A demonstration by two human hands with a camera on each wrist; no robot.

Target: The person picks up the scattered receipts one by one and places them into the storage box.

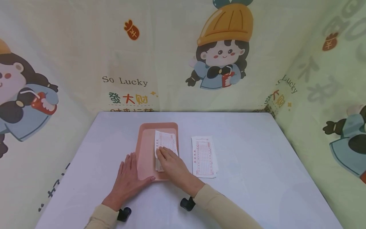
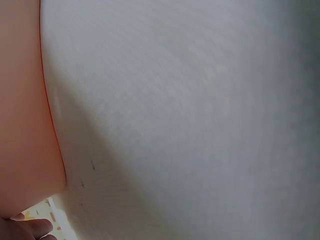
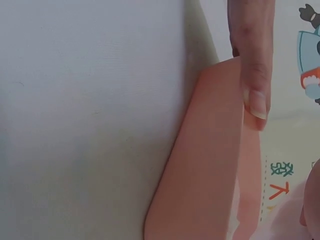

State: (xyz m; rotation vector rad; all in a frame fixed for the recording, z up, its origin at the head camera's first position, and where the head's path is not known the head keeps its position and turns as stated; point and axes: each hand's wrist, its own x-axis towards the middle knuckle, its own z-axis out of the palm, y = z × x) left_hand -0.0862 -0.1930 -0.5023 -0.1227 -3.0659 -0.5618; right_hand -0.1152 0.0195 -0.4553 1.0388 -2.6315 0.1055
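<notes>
A pink tray [image 1: 145, 146] lies on a white table [image 1: 251, 159], a little left of the middle. Inside it, along the right side, are printed paper slips [image 1: 166, 139], partly covered by the right hand [image 1: 176, 168]. That hand reaches in over the tray's near right part, its fingers extended and close together, resting on the slips rather than curled around them. The left hand [image 1: 128, 178] is at the tray's near left corner, its fingers straight along the left side and its thumb stretched to the near rim, touching it without a clamped grip. To the right of the tray, apart from it, lies a stack of similar slips [image 1: 203, 156] with slightly uneven edges. The left wrist view is blurred; its pale surface is probably the table. A patterned cloth [image 1: 171, 57] stands along the far side.
</notes>
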